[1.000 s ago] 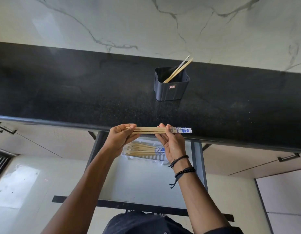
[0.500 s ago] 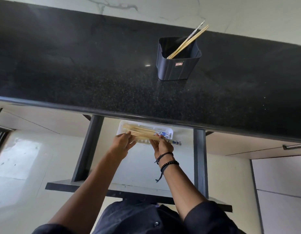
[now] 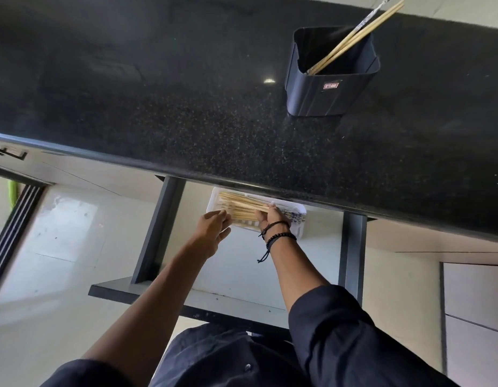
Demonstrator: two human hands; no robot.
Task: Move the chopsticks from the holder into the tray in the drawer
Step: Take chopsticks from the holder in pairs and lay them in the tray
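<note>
Two hands work at the white tray in the drawer: right hand lies flat across the chopsticks inside, left hand loose-fingered at its left end (leftover sticks stand in the black holder, well beyond the tray).

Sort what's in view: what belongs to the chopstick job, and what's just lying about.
Job: holder, chopsticks in holder, tray, chopsticks in tray, drawer, left hand, right hand.
Just there: counter, wristbands, cupboard handle.
</note>
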